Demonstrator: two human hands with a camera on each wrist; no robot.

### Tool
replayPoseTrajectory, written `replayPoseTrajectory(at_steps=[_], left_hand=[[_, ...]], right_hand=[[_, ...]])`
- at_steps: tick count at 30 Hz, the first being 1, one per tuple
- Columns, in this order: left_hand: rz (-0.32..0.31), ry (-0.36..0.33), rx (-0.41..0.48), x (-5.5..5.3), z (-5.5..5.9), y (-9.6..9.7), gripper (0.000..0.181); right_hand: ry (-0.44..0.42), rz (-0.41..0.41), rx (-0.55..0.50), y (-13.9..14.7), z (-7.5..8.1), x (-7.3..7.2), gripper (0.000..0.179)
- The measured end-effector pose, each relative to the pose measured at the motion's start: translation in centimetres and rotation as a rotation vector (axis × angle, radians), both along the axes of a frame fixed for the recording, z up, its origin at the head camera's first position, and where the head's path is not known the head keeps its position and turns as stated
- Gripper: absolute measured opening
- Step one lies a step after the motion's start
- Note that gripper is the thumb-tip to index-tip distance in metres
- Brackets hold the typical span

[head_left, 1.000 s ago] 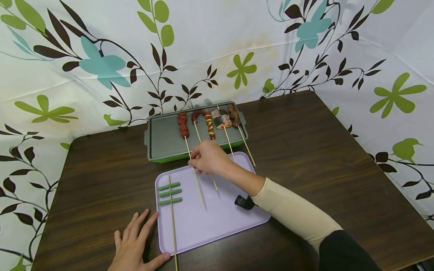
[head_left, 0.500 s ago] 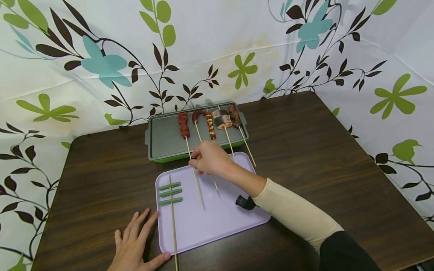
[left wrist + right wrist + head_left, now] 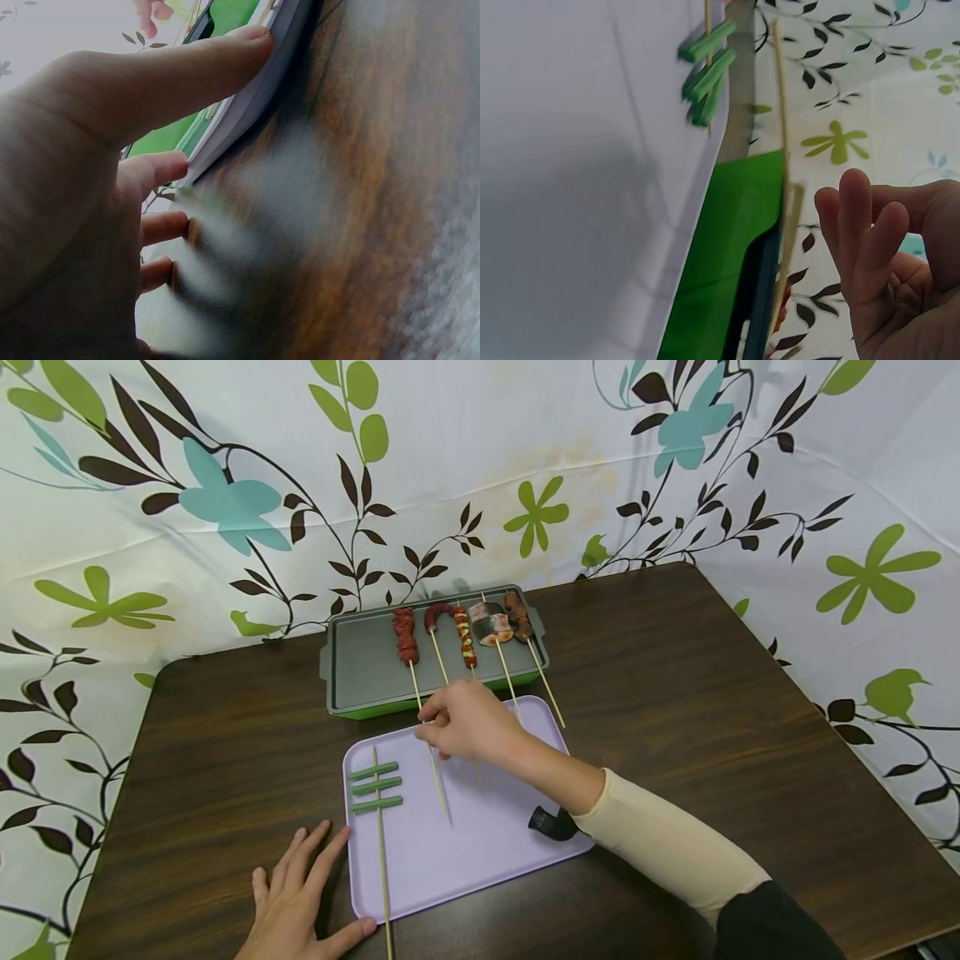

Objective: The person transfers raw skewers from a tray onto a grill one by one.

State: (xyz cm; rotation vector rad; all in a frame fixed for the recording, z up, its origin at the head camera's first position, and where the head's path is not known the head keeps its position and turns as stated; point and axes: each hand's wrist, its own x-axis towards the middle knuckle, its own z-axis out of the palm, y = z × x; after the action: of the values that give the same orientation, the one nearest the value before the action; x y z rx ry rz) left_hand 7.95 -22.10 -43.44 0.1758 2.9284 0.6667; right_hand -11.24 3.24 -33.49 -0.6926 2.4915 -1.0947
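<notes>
My right hand hovers over the far edge of the lavender tray, fingers loosely bent, beside the stick of the red meat skewer. In the right wrist view, a gap shows between that hand and the stick. The red meat rests on the grey grill plate, its stick reaching over the tray. My left hand lies spread at the tray's left edge, thumb and forefinger touching the rim. Nearby on the tray lies a skewer with green stalk pieces, its stick overhanging the front.
Also on the grill are a curved dark-red skewer, a red-and-yellow piece skewer, a fish-chunk skewer and a brown meat skewer. Their sticks point forward. A patterned curtain hangs behind the brown table.
My right hand has come off the red meat skewer's stick and shifted slightly back to the right. The skewer stays on the grill. My left hand has not moved.
</notes>
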Motion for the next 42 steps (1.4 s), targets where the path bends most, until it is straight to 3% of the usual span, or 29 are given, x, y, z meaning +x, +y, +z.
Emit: replayPoseTrajectory(at_steps=[7,11,17,21,28,35,42], left_hand=[[-0.004,0.009,0.004,0.0,-0.1,-0.1,0.106],[-0.005,0.018,0.008,0.0,-0.2,-0.1,0.105],[-0.015,0.047,0.025,0.1,-0.5,-0.1,0.105],[-0.020,0.073,0.027,0.2,-0.6,-0.1,0.106],[-0.027,0.098,0.038,0.2,-0.7,-0.1,0.106],[-0.024,0.097,0.041,0.3,-0.8,0.0,0.106],[-0.027,0.098,0.034,0.3,-0.8,0.0,0.107]], right_hand=[[0.022,0.087,-0.032,-0.2,0.6,3.2,0.014],[0.122,0.184,-0.024,-0.6,0.6,5.1,0.007],[0.309,0.344,0.064,-1.4,0.0,8.0,0.012],[0.378,0.396,0.141,-2.0,-0.9,9.8,0.016],[0.375,0.337,0.222,-3.4,-3.3,11.4,0.016],[0.343,0.276,0.227,-4.0,-5.2,11.5,0.020],[0.256,0.280,0.236,-4.2,-6.3,11.3,0.021]])
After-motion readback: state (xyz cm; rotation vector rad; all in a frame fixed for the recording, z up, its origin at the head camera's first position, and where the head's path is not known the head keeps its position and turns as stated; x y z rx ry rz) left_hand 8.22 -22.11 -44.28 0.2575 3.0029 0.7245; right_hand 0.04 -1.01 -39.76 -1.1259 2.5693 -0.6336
